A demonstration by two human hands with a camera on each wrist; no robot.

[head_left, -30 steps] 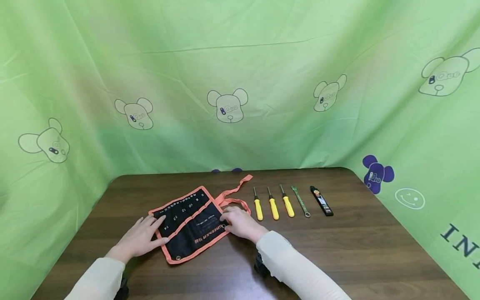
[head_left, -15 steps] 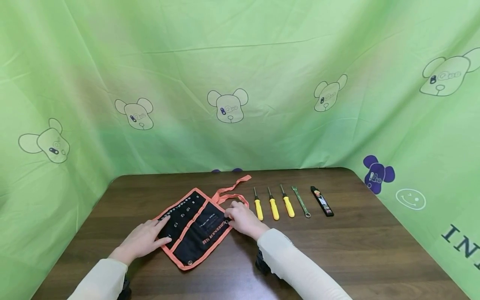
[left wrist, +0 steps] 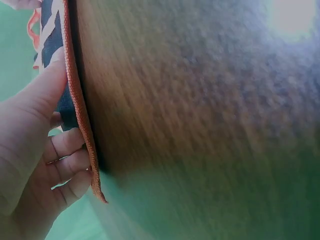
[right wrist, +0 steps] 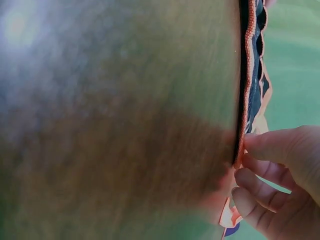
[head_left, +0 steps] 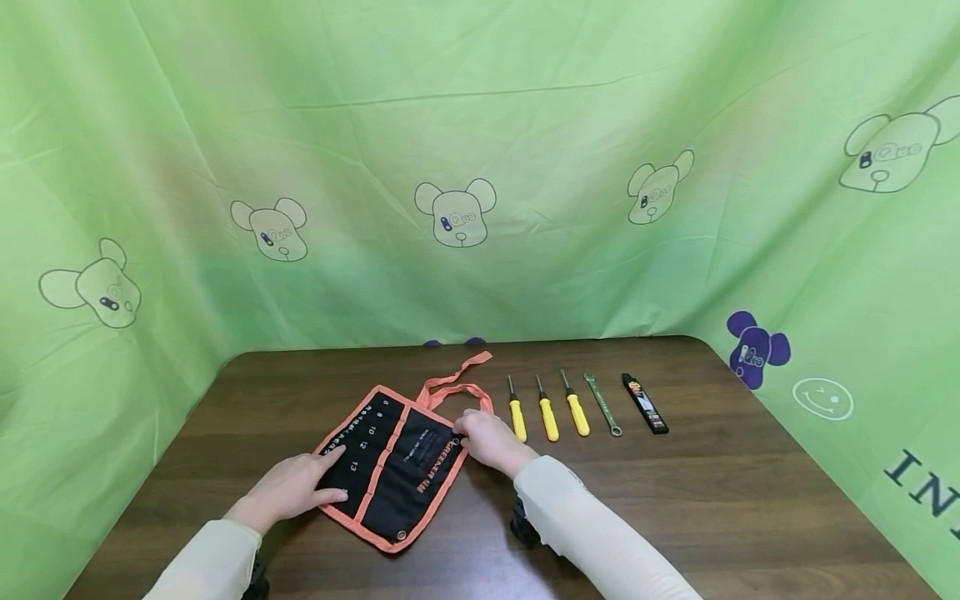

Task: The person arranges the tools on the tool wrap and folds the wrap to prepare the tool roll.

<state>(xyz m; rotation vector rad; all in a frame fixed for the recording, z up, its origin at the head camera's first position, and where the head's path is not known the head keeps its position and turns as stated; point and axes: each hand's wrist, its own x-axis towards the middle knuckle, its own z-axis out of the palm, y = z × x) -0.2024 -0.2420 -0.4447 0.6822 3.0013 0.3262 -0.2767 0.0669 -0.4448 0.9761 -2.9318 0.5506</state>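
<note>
A black tool roll pouch (head_left: 420, 467) with orange trim and numbered pockets lies unrolled at a slant on the table. Its orange tie straps (head_left: 456, 388) trail off the far edge. The left hand (head_left: 288, 490) rests on the pouch's left side, thumb and index finger spread on the cloth; in the left wrist view its other fingers bend beside the orange border (left wrist: 80, 105). At the pouch's right corner, the right hand (head_left: 491, 442) pinches the trimmed edge between thumb and fingers, which the right wrist view shows at the border (right wrist: 246, 100).
Right of the pouch lie several tools in a row: yellow-handled screwdrivers (head_left: 548, 421), a green combination wrench (head_left: 603, 404) and a black flat case (head_left: 645, 403). The brown wooden table (head_left: 675, 500) meets a green printed curtain (head_left: 555, 275) at the back.
The pouch has turned clockwise on the table, its near corner swinging right and towards the person. The straps shifted slightly left. Both hands keep contact; the left moved slightly right and nearer.
</note>
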